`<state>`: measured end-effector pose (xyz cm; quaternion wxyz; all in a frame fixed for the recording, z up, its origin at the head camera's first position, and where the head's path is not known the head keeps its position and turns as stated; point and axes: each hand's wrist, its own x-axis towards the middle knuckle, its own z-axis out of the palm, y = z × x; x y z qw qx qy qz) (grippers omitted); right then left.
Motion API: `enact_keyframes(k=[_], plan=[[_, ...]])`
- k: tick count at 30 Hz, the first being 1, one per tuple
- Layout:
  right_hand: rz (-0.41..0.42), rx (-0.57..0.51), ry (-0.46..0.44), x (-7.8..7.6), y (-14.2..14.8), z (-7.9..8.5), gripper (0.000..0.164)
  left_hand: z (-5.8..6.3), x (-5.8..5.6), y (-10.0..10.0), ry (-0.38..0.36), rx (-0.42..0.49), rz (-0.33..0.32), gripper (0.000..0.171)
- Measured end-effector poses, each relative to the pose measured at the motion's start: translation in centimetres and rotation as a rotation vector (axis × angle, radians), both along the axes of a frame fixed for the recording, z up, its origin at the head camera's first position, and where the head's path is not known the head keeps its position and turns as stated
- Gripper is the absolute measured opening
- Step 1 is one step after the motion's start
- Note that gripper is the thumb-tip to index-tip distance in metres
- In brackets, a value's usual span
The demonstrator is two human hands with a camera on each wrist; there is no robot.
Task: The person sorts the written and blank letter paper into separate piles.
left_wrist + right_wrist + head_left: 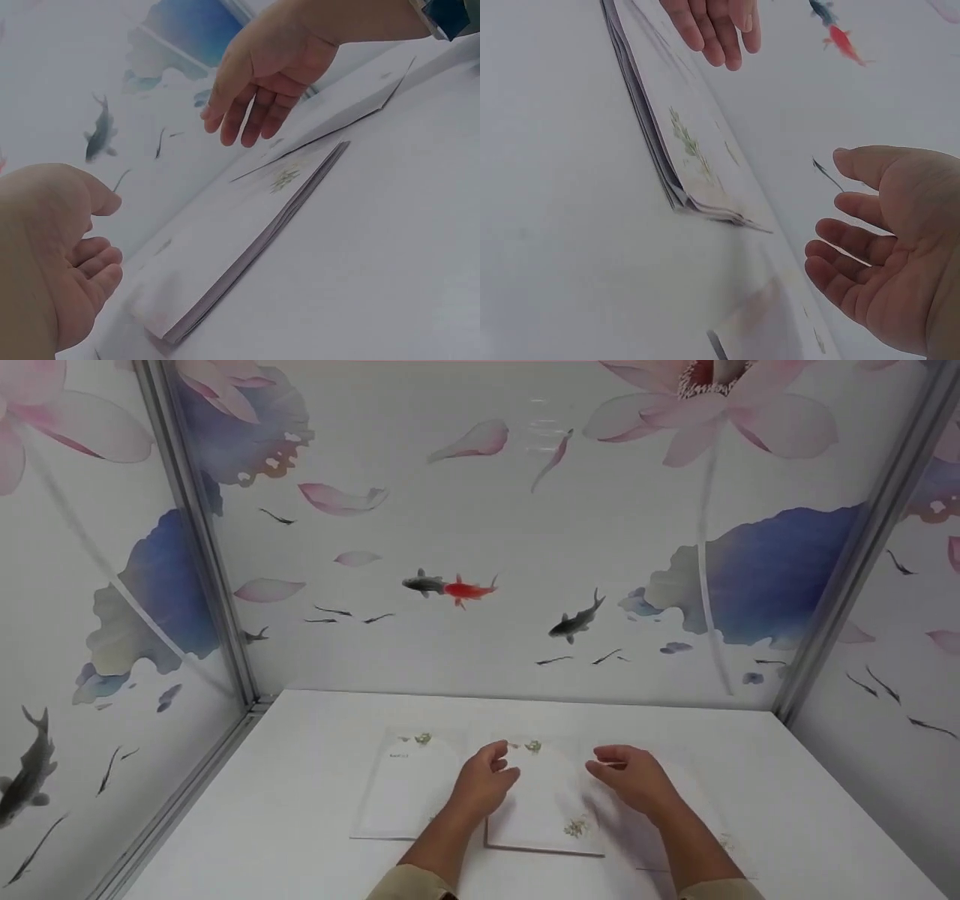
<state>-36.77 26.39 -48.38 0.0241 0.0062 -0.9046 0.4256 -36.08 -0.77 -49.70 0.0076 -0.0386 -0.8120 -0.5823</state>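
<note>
Hovering over the counter (315,780), the left hand (484,780) and right hand (634,784) face each other, fingers loosely bent and apart from the paper. Between and below them, the middle stack (536,806) lies flat, its layered edge showing. The left sheet (397,802) and right sheet (341,112) lie flat on either side, the latter partly beneath the right forearm (690,840).

The stack (540,802) is laid on the table (810,810) between left sheet (409,791) and right sheet (345,105); left hand (484,780) and right hand (630,776) are held at its sides, wall (495,652) behind.
</note>
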Motion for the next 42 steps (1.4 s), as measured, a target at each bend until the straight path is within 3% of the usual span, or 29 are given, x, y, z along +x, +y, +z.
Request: enact_keyframes(k=[8, 16, 28, 36, 42], plan=[[0.037, -0.007, 0.001, -0.2, -2.0, 0.1, 0.056, 0.0, -0.6, -1.4, -0.037, -0.050, 0.036, 0.062], [0.124, 0.013, -0.055, 0.1, -2.0, -1.0, 0.077, -0.7, -0.4, -2.0, -0.056, -0.133, -0.019, 0.076], [0.159, 0.076, -0.185, 0.2, -2.3, -1.7, 0.098, -1.4, -0.2, -1.3, -0.096, -0.275, -0.043, 0.090], [0.208, 0.161, -0.197, 0.6, -2.2, -1.6, 0.102, -1.5, -0.6, -1.8, -0.055, -0.432, -0.159, 0.102], [0.227, 0.245, -0.212, 0.8, -2.4, -1.7, 0.102, -1.3, -0.4, -1.9, -0.028, -0.539, -0.228, 0.110]])
